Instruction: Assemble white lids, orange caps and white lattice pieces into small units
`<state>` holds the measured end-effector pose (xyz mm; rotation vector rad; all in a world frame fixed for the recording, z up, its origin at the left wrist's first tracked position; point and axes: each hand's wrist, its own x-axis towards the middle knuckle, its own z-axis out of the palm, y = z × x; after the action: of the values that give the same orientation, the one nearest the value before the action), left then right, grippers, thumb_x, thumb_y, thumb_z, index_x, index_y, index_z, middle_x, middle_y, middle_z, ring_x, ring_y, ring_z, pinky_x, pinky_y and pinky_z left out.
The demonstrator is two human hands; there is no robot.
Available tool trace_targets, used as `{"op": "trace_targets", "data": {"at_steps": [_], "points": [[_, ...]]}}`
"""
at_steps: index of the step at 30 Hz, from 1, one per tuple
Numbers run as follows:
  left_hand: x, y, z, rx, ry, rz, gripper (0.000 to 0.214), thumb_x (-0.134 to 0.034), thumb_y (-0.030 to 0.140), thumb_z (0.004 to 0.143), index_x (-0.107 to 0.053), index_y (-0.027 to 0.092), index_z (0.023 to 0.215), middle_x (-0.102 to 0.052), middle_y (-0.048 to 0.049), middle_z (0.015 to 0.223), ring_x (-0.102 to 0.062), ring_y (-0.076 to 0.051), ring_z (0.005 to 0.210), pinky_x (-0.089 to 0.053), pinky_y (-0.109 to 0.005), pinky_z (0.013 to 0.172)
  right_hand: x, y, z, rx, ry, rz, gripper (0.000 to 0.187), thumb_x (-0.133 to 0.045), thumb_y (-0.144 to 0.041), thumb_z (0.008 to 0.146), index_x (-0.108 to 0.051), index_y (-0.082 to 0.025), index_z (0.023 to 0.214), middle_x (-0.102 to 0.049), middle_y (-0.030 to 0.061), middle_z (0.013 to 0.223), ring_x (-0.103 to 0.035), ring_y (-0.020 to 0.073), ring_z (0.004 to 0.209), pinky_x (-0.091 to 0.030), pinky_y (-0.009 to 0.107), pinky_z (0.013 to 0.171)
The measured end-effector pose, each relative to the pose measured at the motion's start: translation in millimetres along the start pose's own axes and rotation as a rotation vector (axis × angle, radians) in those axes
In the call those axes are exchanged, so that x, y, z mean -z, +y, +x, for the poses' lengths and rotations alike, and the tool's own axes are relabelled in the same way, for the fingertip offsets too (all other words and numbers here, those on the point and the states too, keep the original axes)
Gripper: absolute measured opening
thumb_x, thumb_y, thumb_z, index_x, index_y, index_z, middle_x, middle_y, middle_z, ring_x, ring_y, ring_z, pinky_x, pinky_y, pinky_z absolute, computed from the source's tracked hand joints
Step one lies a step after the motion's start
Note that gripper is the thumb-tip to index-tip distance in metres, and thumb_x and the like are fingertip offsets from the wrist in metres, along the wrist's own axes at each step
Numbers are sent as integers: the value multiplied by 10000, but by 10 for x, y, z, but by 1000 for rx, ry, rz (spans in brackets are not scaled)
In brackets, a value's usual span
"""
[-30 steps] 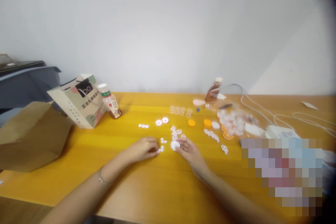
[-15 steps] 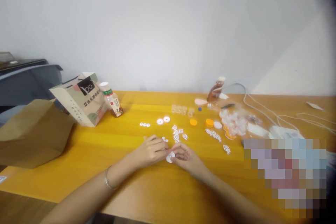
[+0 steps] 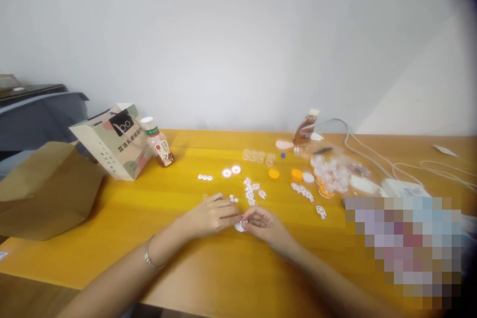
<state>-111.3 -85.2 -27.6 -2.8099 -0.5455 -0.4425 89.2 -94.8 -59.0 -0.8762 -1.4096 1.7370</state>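
Note:
My left hand (image 3: 210, 216) and my right hand (image 3: 263, 223) meet just above the yellow wooden table (image 3: 223, 268). Between their fingertips is a small white round cap (image 3: 240, 226). The right hand's fingers are curled round the cap. The left hand's fingers are pinched together at the cap's left edge; what they pinch is too small to name. A thin bracelet circles my left wrist. Small white parts (image 3: 233, 199) lie on the table just beyond the hands.
Further back lie white discs (image 3: 231, 172), printed white pieces (image 3: 252, 190), orange caps (image 3: 284, 174), clear cups (image 3: 258, 156) and a bag of white caps (image 3: 330, 173). Two drink bottles (image 3: 158, 143), a printed paper bag (image 3: 114, 141), a brown bag (image 3: 44, 191) and white cables (image 3: 391, 164) surround them.
My right hand brought the white cap nearer to me and my left hand left the small parts and came against it. In the last half second both hands hardly moved.

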Motion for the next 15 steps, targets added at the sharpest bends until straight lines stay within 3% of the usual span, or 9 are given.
{"op": "trace_targets", "data": {"at_steps": [15], "points": [[65,0,2,-27,9,-5,238,-402,189,851,-523,175,1056,-623,-64,929,-552,-117,871,-386,-262,756,8,-7,-6,5,22,23,186,-709,-320,590,-615,-193,689,-660,3,735,-611,139,714,-467,289,730]]}}
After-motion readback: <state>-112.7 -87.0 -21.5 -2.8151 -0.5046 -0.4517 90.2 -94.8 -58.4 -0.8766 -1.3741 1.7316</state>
